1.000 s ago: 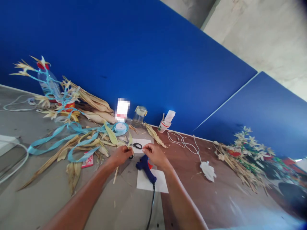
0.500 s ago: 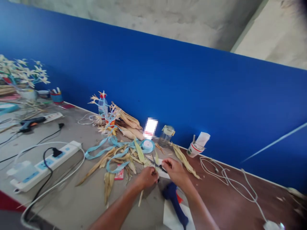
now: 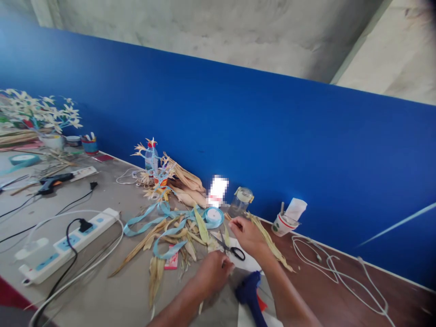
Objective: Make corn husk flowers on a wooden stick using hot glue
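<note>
My left hand is closed low over the grey table, fingers curled round something too small to make out. Below its wrist a thin pale stalk shows; whether the hand holds it I cannot tell. Higher and to the right, my right hand has thumb and fingertips pinched together, with what they hold unclear. Between the two hands, black-handled scissors lie on white paper. A blue glue gun with an orange-red trigger rests beneath my right forearm. Dried corn husks spread left of the hands.
Light-blue ribbon trails from a spool. Behind stand a lidded jar, a bright pixelated patch and a white cup. A power strip with cords lies left; a white cable loops right.
The view has shifted, so the table sits lower in it. My right hand has moved up and away from the scissors' handles, which now show. The hands are farther apart.
</note>
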A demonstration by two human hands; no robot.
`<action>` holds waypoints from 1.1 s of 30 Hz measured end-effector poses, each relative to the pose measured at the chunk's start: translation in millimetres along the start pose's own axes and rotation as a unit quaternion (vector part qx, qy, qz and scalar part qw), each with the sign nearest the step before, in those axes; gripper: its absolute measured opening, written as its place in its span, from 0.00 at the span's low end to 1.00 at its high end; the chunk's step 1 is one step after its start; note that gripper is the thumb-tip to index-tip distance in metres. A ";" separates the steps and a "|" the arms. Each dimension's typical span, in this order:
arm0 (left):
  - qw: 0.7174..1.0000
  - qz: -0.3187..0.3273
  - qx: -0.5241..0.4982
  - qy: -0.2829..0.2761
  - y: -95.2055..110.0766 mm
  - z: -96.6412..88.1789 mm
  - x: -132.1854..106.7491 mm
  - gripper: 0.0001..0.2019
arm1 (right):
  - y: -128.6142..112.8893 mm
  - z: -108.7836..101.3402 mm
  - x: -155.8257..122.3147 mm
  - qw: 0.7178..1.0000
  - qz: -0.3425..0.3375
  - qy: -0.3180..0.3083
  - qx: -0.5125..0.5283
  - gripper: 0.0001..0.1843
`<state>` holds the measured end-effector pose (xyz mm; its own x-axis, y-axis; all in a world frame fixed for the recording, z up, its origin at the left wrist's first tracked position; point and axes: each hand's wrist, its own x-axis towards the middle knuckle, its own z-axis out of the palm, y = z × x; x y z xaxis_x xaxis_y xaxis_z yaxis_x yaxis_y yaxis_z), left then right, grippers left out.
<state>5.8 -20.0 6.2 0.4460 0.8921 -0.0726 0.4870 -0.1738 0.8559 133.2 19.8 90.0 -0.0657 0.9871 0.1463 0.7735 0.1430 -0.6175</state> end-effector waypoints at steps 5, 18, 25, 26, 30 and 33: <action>0.997 -0.009 0.036 0.070 2.0 3.6 -2.0 0.08 | -38.8 14.0 63.2 0.998 -0.053 -0.012 0.040 0.09; 0.995 -0.027 0.078 -0.056 -18.9 5.5 23.6 0.16 | -146.1 129.4 238.7 0.990 -0.054 -0.014 0.132 0.10; 0.996 -0.045 0.008 -0.082 -18.8 6.9 32.4 0.21 | -148.5 140.9 259.6 0.982 -0.092 0.007 0.165 0.11; 0.996 -0.040 0.014 -0.080 -18.8 6.1 31.5 0.22 | -149.2 136.8 260.8 0.981 -0.098 0.016 0.168 0.12; 0.997 -0.001 0.058 -0.047 -20.4 1.8 24.2 0.22 | -151.4 115.5 266.5 0.979 -0.097 0.053 0.173 0.17; 0.997 0.039 0.062 0.013 -20.3 -1.1 18.8 0.24 | -151.6 109.5 265.7 0.982 -0.080 0.043 0.164 0.21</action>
<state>3.4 0.8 -12.1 0.4672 0.8841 0.0070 0.5417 -0.2925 0.7880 -70.5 268.4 137.8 -0.1058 0.9419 0.3187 0.5122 0.3263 -0.7945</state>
